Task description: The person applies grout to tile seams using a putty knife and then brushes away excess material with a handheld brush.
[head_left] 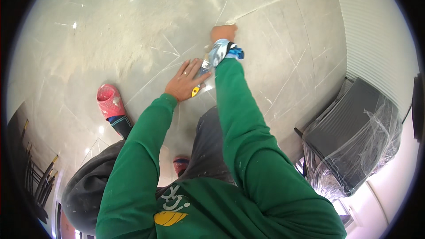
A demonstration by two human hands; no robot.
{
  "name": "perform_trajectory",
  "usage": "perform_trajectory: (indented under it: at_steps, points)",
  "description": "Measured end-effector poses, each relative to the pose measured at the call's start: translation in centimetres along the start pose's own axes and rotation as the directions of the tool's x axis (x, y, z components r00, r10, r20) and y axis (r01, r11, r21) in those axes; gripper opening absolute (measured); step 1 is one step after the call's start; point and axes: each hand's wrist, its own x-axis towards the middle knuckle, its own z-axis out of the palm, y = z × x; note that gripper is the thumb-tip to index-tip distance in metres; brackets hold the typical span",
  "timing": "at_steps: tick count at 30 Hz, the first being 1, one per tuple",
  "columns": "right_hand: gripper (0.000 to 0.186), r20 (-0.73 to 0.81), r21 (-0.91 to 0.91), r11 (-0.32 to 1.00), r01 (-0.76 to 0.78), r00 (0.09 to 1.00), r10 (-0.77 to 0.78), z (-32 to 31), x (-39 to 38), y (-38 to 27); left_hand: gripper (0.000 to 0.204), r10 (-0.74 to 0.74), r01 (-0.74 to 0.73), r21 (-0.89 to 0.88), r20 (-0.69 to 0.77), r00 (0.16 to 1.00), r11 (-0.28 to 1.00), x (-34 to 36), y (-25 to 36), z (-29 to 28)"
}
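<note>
Left hand [186, 82]: fingers spread over slim yellow-and-grey tool [195, 91]. Right hand [223, 32], beyond those fingertips: grip hidden, cannot tell.

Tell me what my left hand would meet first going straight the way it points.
Past the yellow-ended tool it touches, your left hand would likely meet the blue-and-white right-wrist wrap, though depth is unclear.
</note>
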Motion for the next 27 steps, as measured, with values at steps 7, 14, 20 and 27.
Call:
perform_trajectory:
  at_steps: [7,14,20,27]
  points:
    - [0.054,0.096,-0.013,1.0,0.009,0.995,-0.007,5.2,-9.6,1.8,0.054,-0.212,0.332,-0.367,0.331,0.92,0.869,-3.6,-2.2,6.0]
    - [0.047,0.191,-0.067,0.985,0.156,0.971,-0.141,3.3,-9.5,3.4,0.036,0.143,-0.141,-0.037,0.074,0.987,0.989,-2.5,-1.8,5.5]
    - [0.036,0.068,0.132,0.974,0.185,0.979,-0.195,3.8,-5.2,5.7,0.028,0.178,-0.178,-0.129,-0.014,0.984,0.976,-0.9,-0.8,1.2]
    - [0.054,0.488,-0.846,0.132,0.517,0.85,-0.199,11.1,-11.9,7.2,0.039,-0.15,0.327,-0.509,0.358,0.922,0.796,-1.7,-2.3,2.6]
